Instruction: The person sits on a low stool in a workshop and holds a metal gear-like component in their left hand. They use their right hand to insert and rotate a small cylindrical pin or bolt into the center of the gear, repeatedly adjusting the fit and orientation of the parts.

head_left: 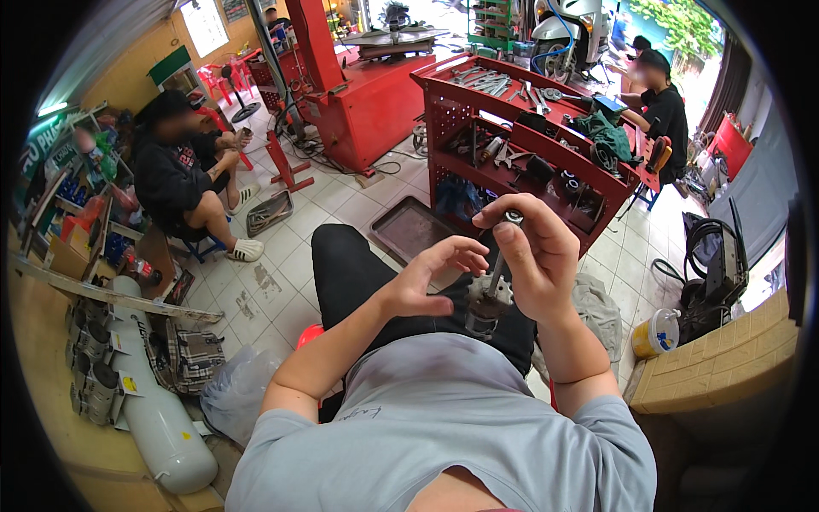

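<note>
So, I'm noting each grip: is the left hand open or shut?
Open: the left hand shows its thumb well apart from loosely bent fingers. Whether they touch the metal tool, I cannot tell.

The place is seen from the person's head, looking down and a bit ahead. The gray shirt (444,401) is seen very close, low in the frame. The left hand (426,286) and right hand (542,260) are seen near, around the middle. The red cart (478,104) is seen farther off, higher up. Lines are bent near the round, dark edge.
</note>
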`<state>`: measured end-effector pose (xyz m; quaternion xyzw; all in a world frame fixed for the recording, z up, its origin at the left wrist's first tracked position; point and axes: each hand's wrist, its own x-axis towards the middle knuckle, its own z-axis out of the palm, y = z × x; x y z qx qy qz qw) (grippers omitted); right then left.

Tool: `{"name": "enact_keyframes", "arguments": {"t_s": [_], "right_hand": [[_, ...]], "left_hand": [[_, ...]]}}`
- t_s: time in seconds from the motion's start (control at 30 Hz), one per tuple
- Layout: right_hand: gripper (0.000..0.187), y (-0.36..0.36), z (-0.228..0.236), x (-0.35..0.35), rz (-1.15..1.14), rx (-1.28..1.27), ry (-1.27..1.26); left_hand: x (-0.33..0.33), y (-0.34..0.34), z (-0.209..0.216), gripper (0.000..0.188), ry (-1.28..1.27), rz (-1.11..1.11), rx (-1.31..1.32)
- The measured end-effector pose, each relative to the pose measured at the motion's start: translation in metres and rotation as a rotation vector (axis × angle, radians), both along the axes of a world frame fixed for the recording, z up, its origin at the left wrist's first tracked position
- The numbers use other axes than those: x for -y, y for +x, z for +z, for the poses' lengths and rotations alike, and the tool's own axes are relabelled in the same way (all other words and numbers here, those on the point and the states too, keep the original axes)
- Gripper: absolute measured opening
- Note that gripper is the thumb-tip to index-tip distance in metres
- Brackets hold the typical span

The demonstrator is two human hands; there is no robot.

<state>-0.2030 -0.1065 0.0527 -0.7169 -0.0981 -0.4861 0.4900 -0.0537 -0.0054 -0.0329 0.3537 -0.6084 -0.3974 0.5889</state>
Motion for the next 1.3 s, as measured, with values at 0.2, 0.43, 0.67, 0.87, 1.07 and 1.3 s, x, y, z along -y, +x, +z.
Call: {"name": "enact_keyframes", "arguments": {"t_s": [0.2,0.43,0.67,0.87,1.07,1.3], "right_hand": [[0.015,-0.002,0.0,-0.003,0.036,-0.008,0.048],[0.016,-0.001,-0.001,-0.004,0.059,-0.008,0.012],[0.022,-0.001,0.004,-0.004,0.16,-0.059,-0.087],[0.03,0.0,-0.005,0.001,0.18,-0.083,0.051],[0.021,0.003,-0.004,-0.019,0.438,-0.069,0.316],[0.031,0.014,-0.022,-0.019,0.582,0.049,0.266]], "left_hand": [[-0.009,-0.027,0.009,0.092,0.1,0.111,0.141],[-0.006,-0.033,0.004,0.074,0.072,0.264,0.156],[-0.007,-0.032,-0.003,0.05,0.016,0.365,0.26],[-0.006,-0.032,0.0,0.047,-0.085,0.457,0.267],[-0.008,-0.032,0.002,0.051,-0.077,0.512,0.236],[-0.002,-0.031,-0.009,0.053,-0.103,0.568,0.215]]}}
